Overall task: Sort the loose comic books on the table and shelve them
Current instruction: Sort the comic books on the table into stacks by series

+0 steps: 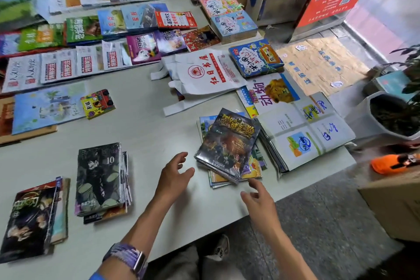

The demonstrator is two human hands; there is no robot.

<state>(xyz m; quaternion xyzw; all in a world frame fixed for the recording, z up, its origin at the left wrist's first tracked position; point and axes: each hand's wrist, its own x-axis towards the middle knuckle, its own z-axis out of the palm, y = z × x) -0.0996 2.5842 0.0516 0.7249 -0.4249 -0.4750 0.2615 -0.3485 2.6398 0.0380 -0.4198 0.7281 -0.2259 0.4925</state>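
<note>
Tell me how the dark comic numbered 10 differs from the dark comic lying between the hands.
The numbered comic lies squarely on its small pile; the comic between the hands sits crooked, turned across brighter books beneath. The numbered comic's cover is grey and black with a figure; the other's has gold lettering and a shiny wrap. Both lie face up on top of piles on the table.

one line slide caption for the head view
Both open hands reach toward a shrink-wrapped comic atop a stack on the table.

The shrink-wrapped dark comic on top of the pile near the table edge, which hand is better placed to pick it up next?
Probably the right hand: it hovers open just below the dark comic's near corner. The left hand, also open, sits off its left edge, so either could reach it.
</note>
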